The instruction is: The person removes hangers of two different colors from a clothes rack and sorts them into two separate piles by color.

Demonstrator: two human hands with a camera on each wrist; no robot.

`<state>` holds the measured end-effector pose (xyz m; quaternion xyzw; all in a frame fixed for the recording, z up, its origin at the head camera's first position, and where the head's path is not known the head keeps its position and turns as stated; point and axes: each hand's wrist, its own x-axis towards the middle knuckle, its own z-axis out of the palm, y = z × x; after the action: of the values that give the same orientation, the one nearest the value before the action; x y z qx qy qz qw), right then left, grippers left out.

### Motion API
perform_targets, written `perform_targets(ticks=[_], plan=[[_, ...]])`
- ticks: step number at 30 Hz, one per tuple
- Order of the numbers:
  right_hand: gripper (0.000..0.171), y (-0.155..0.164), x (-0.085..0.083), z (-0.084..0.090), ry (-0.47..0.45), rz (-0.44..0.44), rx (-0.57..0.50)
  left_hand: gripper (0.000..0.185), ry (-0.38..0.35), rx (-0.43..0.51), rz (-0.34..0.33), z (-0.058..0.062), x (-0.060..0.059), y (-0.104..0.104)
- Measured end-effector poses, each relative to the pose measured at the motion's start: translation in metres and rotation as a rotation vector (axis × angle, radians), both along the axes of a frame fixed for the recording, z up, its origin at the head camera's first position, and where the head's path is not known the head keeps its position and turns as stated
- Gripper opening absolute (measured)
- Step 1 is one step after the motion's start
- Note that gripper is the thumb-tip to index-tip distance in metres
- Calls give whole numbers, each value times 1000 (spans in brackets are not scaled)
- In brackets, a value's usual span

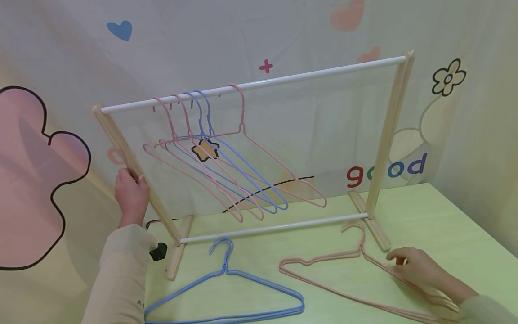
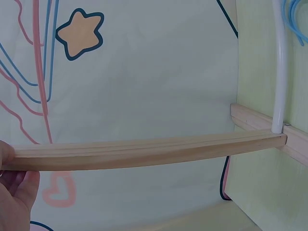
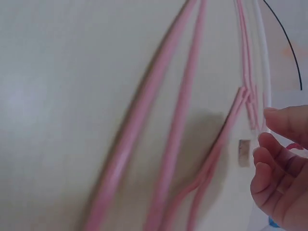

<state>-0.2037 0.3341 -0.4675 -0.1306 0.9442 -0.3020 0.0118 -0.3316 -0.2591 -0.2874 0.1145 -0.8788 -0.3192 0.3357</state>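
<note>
A small wooden clothes rack with a white top rod (image 1: pixel 251 85) stands on a pale green table (image 1: pixel 445 216). Several pink and blue wire hangers (image 1: pixel 226 180) hang on the left half of the rod. My left hand (image 1: pixel 130 189) grips the rack's left wooden post (image 1: pixel 162 211); in the left wrist view the thumb and palm (image 2: pixel 14 192) close round that post (image 2: pixel 144 151). Pink hangers (image 1: pixel 323 265) lie stacked on the table at the right. My right hand (image 1: pixel 417 267) rests on their long arm with loosely curled fingers (image 3: pixel 281 168) beside the pink wires (image 3: pixel 144 120).
Blue hangers (image 1: pixel 226 274) lie stacked in front of the rack's lower white rod (image 1: pixel 275 227). A black cable with a small black block (image 1: pixel 158 251) sits by the left foot. A cartoon-printed cloth backdrop (image 1: pixel 323 135) hangs close behind the rack.
</note>
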Motion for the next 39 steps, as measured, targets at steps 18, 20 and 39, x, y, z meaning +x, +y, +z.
perform_targets(ticks=[18,20,39], plan=[[20,-78,-35,130,248,101,-48,22,29,6,-1,0,0,0],[20,-84,-38,140,264,112,-54,22,24,7,0,0,-1,0],[21,-136,-59,195,390,130,-124,20,35,2,1,-1,-1,-1]])
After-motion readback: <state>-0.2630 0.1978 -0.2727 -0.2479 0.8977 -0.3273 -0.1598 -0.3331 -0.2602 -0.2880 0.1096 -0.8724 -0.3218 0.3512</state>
